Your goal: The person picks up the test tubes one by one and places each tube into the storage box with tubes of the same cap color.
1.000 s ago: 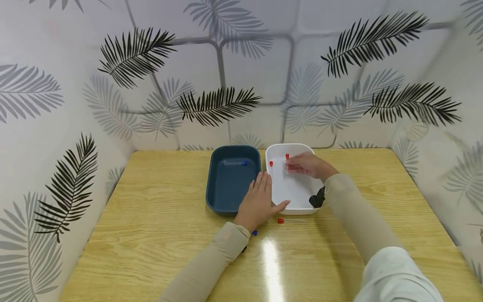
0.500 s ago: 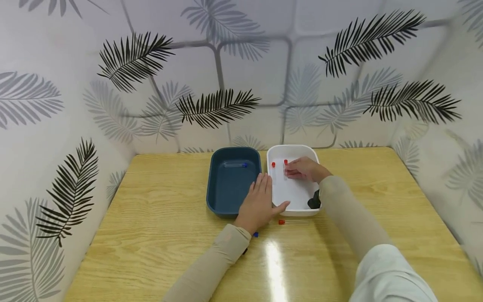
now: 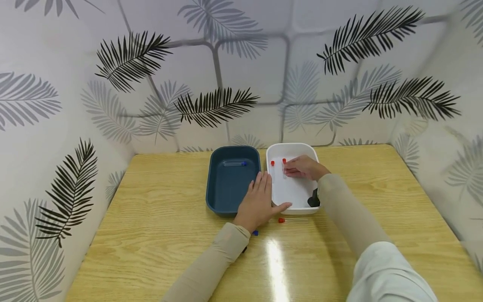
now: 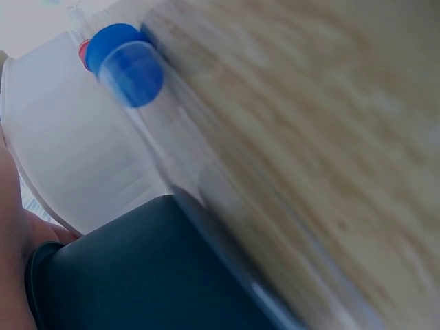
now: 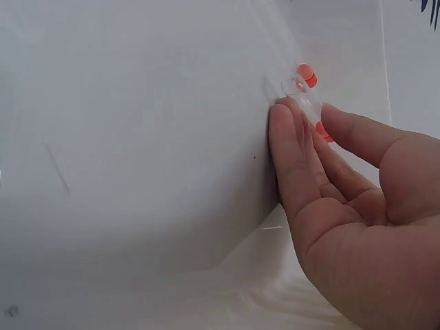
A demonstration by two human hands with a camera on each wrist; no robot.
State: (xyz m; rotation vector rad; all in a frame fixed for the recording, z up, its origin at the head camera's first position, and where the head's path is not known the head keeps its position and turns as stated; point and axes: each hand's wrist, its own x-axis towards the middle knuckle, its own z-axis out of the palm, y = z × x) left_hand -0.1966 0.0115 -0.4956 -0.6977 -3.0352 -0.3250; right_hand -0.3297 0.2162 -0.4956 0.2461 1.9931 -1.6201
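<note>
In the head view my right hand (image 3: 306, 167) is inside the white tray (image 3: 292, 211), pinching a clear test tube with a red cap (image 3: 284, 160). The right wrist view shows thumb and fingers about the clear tube (image 5: 311, 108), low by the tray floor. Another red-capped test tube (image 3: 273, 163) lies to its left in the same tray. My left hand (image 3: 258, 204) rests with straight fingers over the adjoining rims of the white tray and the dark blue tray (image 3: 207, 184). A blue-capped test tube (image 3: 235, 163) lies inside the dark blue tray.
A red-capped test tube (image 3: 295, 220) lies on the wooden table (image 3: 151, 226) before the white tray. Another blue cap (image 3: 255, 233) shows beside my left wrist; its clear tube (image 4: 199, 165) appears close in the left wrist view. A patterned wall (image 3: 241, 63) stands behind the table.
My right hand has come slightly nearer and lower with the red-capped test tube, then held almost still over the last half second. The left hand has stayed in place.
</note>
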